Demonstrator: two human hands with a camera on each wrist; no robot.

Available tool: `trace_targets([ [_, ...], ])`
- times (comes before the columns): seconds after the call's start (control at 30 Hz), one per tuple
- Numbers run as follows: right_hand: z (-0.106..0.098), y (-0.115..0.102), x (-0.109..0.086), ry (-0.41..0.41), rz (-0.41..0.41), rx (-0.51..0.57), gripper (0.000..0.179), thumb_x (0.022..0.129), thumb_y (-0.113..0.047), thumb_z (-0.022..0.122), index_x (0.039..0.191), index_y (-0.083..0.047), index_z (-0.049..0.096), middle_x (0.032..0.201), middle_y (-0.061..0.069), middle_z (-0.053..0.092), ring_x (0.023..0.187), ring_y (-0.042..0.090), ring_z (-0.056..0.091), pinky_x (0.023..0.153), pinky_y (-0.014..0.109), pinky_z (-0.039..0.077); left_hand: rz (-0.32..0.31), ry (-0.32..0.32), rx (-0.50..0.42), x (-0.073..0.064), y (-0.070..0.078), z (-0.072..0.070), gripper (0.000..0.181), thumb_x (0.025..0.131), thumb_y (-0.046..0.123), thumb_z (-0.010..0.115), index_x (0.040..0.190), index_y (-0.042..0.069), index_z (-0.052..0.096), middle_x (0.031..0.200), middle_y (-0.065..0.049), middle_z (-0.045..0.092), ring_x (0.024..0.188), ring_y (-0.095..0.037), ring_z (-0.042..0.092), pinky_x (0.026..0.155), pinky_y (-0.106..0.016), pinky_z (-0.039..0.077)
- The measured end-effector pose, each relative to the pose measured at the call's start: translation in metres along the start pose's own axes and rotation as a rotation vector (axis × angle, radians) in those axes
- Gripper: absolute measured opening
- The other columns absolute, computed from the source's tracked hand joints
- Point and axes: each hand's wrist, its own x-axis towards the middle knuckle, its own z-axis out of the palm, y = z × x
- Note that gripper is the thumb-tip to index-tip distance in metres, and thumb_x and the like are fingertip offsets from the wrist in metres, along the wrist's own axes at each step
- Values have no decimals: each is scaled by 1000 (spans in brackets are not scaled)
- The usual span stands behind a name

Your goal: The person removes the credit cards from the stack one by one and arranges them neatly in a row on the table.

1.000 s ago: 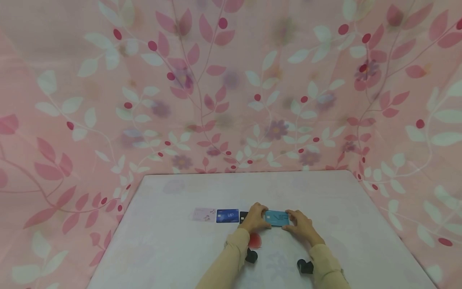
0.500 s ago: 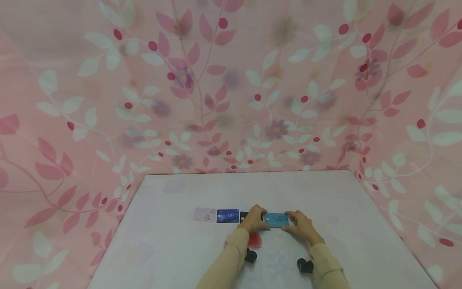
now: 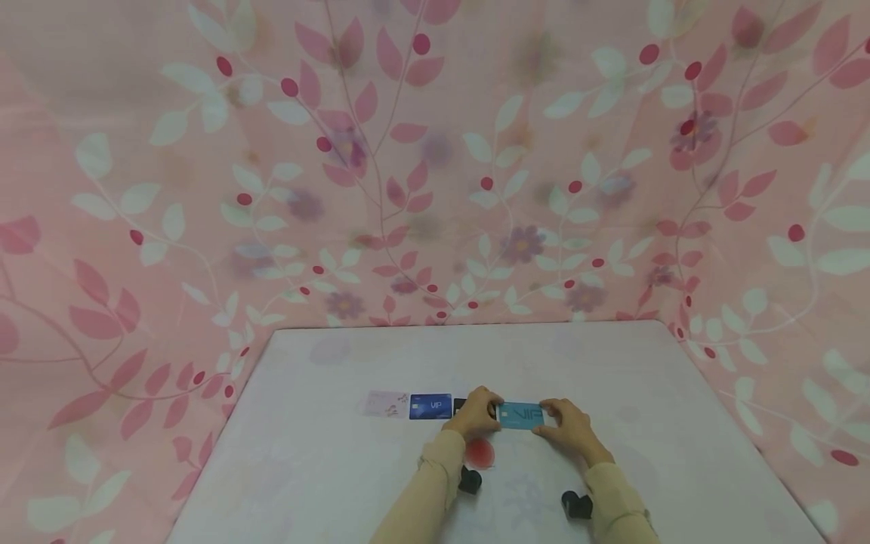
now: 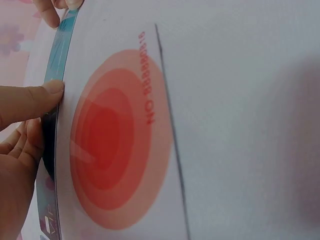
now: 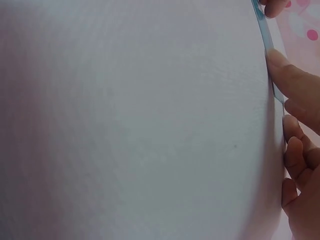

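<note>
A light blue VIP card lies between both hands at the right end of a row of cards in the head view. My left hand pinches its left end, thumb at the near edge and index finger at the far edge. My right hand grips the right end the same way. In the left wrist view the left thumb touches the edge of the light blue card. To the left lie a black card, partly hidden by my left hand, a dark blue VIP card and a pale pink flowered card.
A card with red circles lies nearer, beside the left forearm; red numbers show on it. Black wrist pieces show by the forearms. The white tabletop ends at a pink flowered curtain.
The light blue card has come slightly towards me and in line with the row. My left fingers have shifted a little left, towards its left edge.
</note>
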Motion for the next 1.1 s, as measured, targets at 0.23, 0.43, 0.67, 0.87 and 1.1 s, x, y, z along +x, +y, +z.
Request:
trace_targets([
  [0.23, 2, -1, 1, 25, 19, 26, 49, 71, -26, 81, 110, -2, 63, 96, 8, 60, 90, 27, 56, 85, 55, 38, 51, 14, -2, -3, 0, -2, 39, 69, -9, 72, 107, -8, 65, 82, -4, 49, 71, -4, 43, 65, -16, 42],
  [0.43, 2, -2, 1, 23, 7, 23, 52, 72, -27, 80, 114, -3, 63, 95, 7, 60, 88, 25, 55, 82, 55, 37, 56, 40, -2, -2, -3, 1, 38, 69, -9, 72, 106, -9, 65, 82, -2, 49, 71, -3, 43, 64, -15, 43],
  [0.67, 0, -3, 1, 4, -9, 2, 50, 72, -27, 79, 115, -5, 63, 96, 7, 60, 91, 28, 56, 81, 58, 37, 60, 57, 10, -4, -2, 3, 36, 70, -7, 73, 105, -8, 66, 82, -4, 50, 72, -4, 43, 65, -15, 42],
  [0.87, 0, -2, 1, -4, 3, -12, 51, 72, -27, 80, 114, -5, 62, 95, 6, 60, 91, 27, 56, 81, 58, 37, 52, 63, 1, -6, 3, 2, 35, 70, -8, 70, 105, -9, 65, 83, -7, 51, 72, -6, 44, 65, -16, 41],
  [1.1, 0, -5, -1, 16, 12, -19, 50, 72, -26, 80, 113, -4, 63, 94, 6, 59, 88, 25, 56, 80, 55, 37, 66, 89, 18, -5, 0, 3, 35, 70, -7, 70, 105, -8, 66, 81, -3, 49, 72, -3, 42, 65, -15, 41],
])
